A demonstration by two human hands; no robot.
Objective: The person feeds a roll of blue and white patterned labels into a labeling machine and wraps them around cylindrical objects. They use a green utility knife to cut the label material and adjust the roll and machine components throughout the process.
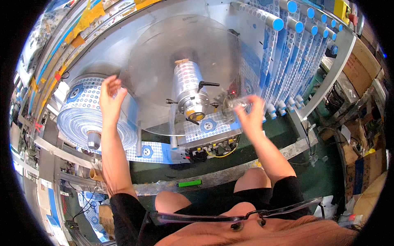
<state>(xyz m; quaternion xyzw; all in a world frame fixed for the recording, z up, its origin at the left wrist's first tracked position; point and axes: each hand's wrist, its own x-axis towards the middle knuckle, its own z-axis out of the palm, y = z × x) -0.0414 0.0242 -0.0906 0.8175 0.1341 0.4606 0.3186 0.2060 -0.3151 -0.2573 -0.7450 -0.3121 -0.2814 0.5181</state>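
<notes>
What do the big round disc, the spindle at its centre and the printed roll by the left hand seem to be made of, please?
The disc looks like clear plastic, since the machine shows through it. The spindle looks like bare polished metal, silvery with bright glints. The roll seems to be thin glossy film, wound in fine layers with a blue and white print.

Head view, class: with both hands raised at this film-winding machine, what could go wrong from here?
1. The left hand is at the printed film roll; if it turns, fingers might get caught.
2. The right hand is close to the metal spindle with protruding levers; it could snag.
</notes>
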